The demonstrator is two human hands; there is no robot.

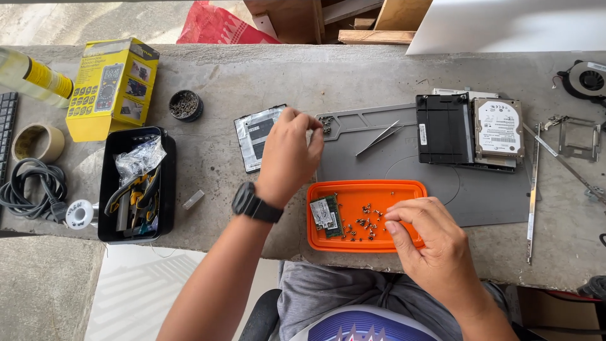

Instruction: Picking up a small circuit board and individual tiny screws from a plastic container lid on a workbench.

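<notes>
Screws (365, 224) loose in orange tray (360, 187) at bench edge, beside green memory module (326, 215). Right hand (430, 239) over tray, fingertips pinched among screws. Left hand (287, 156) above grey mat (454, 183) corner, fingertips pressed together near screw cluster (326, 123); anything pinched too small to tell.

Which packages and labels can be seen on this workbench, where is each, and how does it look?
Yellow box: far left, rectangular carton picturing a meter.
Hard drive: far right, silver, white label on top.
Black panel: beside the left hand, white sticker on it.
Memory module: green, white sticker, in the orange tray near the right hand.
</notes>
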